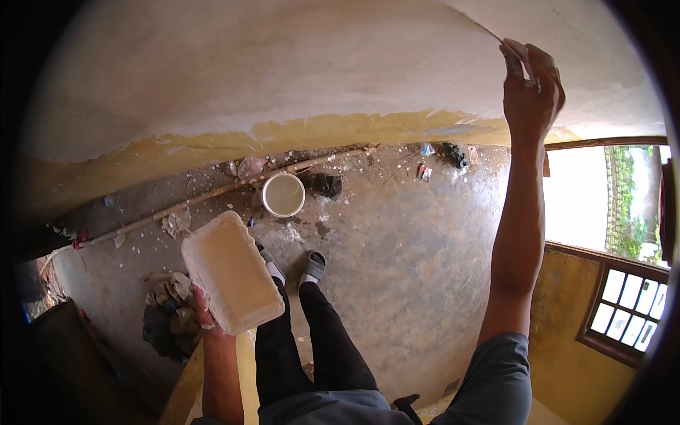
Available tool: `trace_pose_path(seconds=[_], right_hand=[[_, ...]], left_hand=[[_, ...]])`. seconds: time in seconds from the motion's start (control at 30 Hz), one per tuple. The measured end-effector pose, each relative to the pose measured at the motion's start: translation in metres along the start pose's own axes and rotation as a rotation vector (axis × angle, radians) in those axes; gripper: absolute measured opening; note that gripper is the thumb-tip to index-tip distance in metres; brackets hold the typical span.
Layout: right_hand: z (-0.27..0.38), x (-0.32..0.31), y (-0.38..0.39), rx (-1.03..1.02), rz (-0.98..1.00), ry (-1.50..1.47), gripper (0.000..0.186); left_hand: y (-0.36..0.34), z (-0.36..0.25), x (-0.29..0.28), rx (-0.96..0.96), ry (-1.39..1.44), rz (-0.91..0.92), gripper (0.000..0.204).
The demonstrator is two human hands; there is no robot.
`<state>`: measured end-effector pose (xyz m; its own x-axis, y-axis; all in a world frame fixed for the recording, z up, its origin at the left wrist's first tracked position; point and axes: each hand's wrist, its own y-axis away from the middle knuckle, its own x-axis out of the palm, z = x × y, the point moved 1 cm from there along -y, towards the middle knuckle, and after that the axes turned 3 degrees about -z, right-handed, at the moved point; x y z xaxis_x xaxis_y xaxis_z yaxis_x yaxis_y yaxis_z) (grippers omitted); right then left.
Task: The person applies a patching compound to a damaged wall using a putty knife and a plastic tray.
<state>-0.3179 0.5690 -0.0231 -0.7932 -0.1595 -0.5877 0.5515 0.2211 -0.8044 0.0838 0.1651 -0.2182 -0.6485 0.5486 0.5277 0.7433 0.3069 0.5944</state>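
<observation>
My left hand (201, 306) is wrapped round the side of a rectangular tray (256, 319), its walls caked with pale putty and a smooth beige layer inside. High at the right, my raised right hand (536, 88) pinches a thin flat scraper (478, 26), seen nearly edge-on. The scraper lies against or very close to the wall (283, 64), which is coated in whitish putty. Along the wall's lower part a yellow painted strip (340, 129) shows, with a ragged putty edge above it.
A white bucket (284, 215) stands on the stained concrete floor by the wall. A long bamboo pole (170, 210) lies along the wall's foot, among scraps and a dark bag (328, 185). Crumpled sacks (166, 319) lie at left. A window opening (577, 198) is at right.
</observation>
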Motion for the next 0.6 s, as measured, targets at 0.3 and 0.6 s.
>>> trace_pose_path(seconds=[0.3,0.6], right_hand=[[0.055,0.1,0.2,-0.107,0.436,-0.055,0.03],[0.033,0.033,0.032,-0.055,-0.008,0.01,0.015]], left_hand=[[0.0,-0.001,0.019,-0.116,0.193,0.078,0.073],[0.008,0.003,0.018,-0.114,0.215,0.087,0.072]])
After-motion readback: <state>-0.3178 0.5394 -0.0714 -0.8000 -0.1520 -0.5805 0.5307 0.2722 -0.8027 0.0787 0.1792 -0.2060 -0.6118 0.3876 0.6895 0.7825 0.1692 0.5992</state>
